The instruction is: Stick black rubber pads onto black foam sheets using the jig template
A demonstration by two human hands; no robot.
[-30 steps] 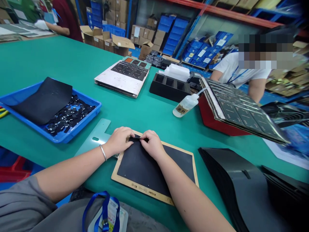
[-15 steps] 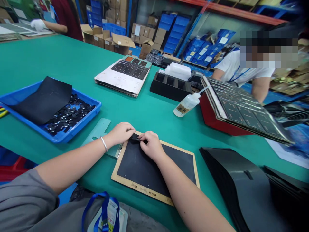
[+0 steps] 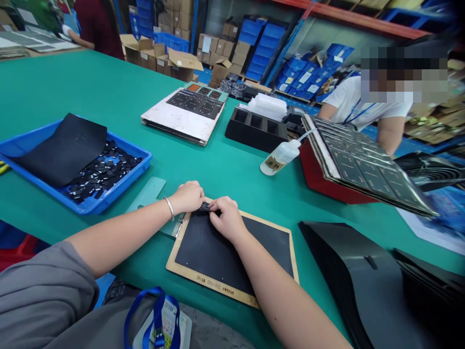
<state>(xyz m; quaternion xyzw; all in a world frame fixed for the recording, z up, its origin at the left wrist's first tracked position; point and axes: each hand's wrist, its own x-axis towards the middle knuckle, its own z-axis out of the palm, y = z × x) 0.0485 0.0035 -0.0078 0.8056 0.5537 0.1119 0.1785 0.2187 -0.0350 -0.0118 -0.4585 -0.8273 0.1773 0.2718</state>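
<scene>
A black sheet (image 3: 203, 247) lies inside a wooden-edged frame (image 3: 214, 282) in front of me. At the frame's far left corner my left hand (image 3: 190, 197) is closed, its fingertips bent down at the wood; what they grip is hidden. Just right of it, my right hand (image 3: 227, 219) pinches a small black piece (image 3: 205, 207) against the sheet. The two hands nearly meet over this corner. A pale green plate (image 3: 148, 194) sticks out from the frame's left side, partly under my left wrist.
To the left stands a blue tray (image 3: 85, 206) with small black pieces and a black sheet. Beyond are a stack of boards (image 3: 181, 121), a black compartment box (image 3: 250, 135) and a squeeze bottle (image 3: 279, 159). Black sheets (image 3: 366, 281) lie right. A co-worker (image 3: 385, 102) sits opposite.
My left hand has shifted slightly right, closer to the black piece, and its fingers have bent downward. My right hand stays almost in place. The far-left person's gloved hand has drawn back.
</scene>
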